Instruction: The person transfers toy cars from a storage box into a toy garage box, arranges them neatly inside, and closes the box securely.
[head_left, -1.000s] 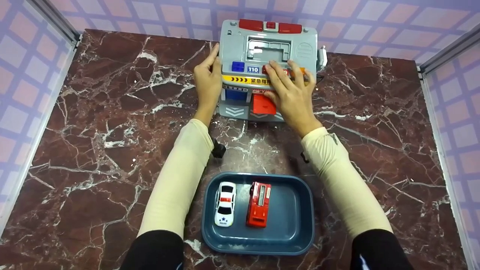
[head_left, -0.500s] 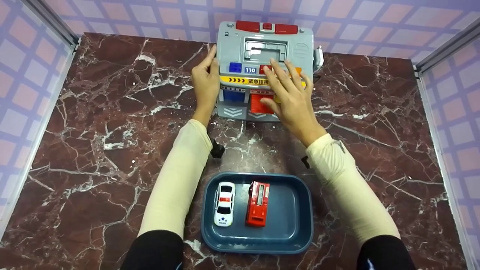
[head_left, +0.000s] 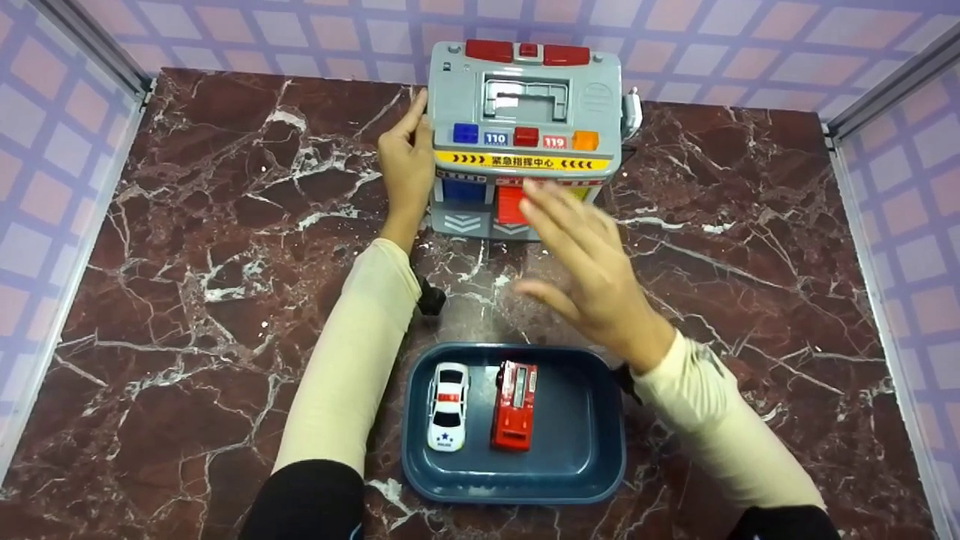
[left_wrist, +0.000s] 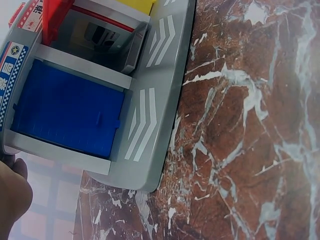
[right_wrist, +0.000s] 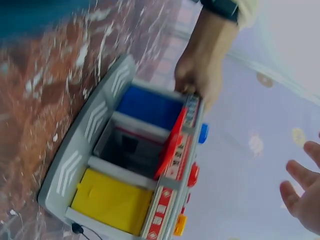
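A grey toy emergency garage (head_left: 589, 75) stands at the back of the marbled surface. My left hand (head_left: 409, 161) grips its left side, seen also at the roof corner in the right wrist view. In front of the garage my right hand (head_left: 592, 262) is in the air, blurred, with fingers extended and nothing held. The red door (right_wrist: 172, 145) of the middle bay is swung up, baring the bay's inside. Its blue door (left_wrist: 70, 107) and yellow door (right_wrist: 112, 202) are down. Blue (head_left: 466, 133), red (head_left: 526, 136) and orange buttons (head_left: 585, 140) line the roof.
A dark blue tray (head_left: 514, 495) lies near the front, with a white police car (head_left: 448, 409) and a red fire truck (head_left: 515, 409) inside. A white crank-like part (head_left: 632, 112) sticks out at the garage's right side. Patterned walls (head_left: 360, 37) enclose the surface.
My right hand has lifted off the garage roof by the buttons and drawn back toward the tray, uncovering the red and orange buttons. My left hand has stayed at the garage's left side.
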